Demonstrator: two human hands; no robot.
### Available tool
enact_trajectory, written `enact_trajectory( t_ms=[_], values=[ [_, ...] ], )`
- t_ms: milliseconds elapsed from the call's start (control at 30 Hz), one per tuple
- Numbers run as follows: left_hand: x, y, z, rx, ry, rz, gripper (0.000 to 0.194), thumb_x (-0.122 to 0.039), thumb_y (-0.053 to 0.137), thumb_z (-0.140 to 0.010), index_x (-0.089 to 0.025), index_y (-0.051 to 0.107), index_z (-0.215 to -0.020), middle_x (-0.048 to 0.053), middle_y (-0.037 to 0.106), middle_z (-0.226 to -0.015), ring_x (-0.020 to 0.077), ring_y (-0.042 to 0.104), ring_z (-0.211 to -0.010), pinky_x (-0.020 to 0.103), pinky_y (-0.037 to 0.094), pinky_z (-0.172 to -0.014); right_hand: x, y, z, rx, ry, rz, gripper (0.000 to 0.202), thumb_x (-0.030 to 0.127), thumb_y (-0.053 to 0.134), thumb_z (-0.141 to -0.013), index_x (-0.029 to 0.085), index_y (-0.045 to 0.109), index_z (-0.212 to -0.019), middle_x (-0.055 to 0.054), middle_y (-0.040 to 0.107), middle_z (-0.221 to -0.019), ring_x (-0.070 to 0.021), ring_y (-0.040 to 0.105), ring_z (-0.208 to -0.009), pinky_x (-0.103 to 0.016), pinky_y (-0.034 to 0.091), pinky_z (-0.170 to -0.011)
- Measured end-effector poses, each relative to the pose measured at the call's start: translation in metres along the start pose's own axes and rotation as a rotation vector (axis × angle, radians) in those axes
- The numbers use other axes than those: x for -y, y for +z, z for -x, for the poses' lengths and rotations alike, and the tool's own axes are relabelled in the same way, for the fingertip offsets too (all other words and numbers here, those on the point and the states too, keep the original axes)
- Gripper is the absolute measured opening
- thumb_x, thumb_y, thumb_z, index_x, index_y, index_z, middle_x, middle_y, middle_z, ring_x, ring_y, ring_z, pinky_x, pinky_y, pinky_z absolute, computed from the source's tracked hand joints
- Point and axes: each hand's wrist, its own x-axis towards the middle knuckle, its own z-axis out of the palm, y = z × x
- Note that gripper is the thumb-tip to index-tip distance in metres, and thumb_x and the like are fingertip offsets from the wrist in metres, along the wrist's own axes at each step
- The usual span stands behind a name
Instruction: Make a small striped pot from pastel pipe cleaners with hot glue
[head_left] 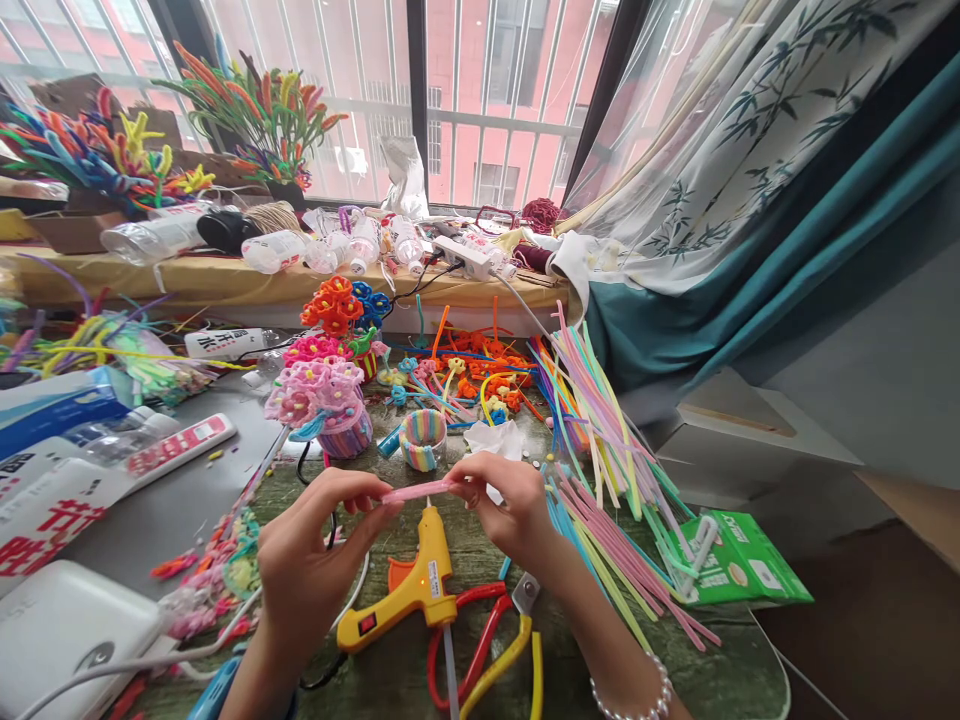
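A short pink pipe cleaner (420,491) is stretched level between my two hands. My left hand (319,535) pinches its left end between thumb and fingers, and my right hand (510,505) pinches the other end. Just below it lies a yellow hot glue gun (431,560), nozzle pointing away from me and up against or right under the pipe cleaner; I cannot tell whether they touch. Beyond my hands stands a small round holder wrapped in pastel stripes (423,440). To its left is a striped pot (346,432) with pink pipe-cleaner flowers (319,390).
Red-handled pliers (480,640) and a yellow-handled tool (502,660) lie beside the glue gun. Bundled pastel pipe cleaners (600,530) and a green packet (742,560) are on the right. A white device (82,630) with a cable sits at left. Bottles (274,250) crowd the windowsill.
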Motion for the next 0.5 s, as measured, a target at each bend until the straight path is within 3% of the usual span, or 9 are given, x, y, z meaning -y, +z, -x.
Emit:
enact_trajectory(
  t_ms=[500],
  values=[
    [-0.0053, 0.0090, 0.0077, -0.095, -0.193, 0.019, 0.006, -0.021, 0.070, -0.080, -0.021, 0.065, -0.084, -0.004, 0.064, -0.072, 0.0103, 0.058, -0.063, 0.022, 0.048, -0.061, -0.0014, 0.0004, 0.0024, -0.040, -0.076, 0.131, 0.010, 0.016, 0.055, -0.095, 0.019, 0.064, -0.095, -0.004, 0.071, -0.079, -0.0144, 0.067, -0.070, -0.024, 0.051, -0.065]
  ],
)
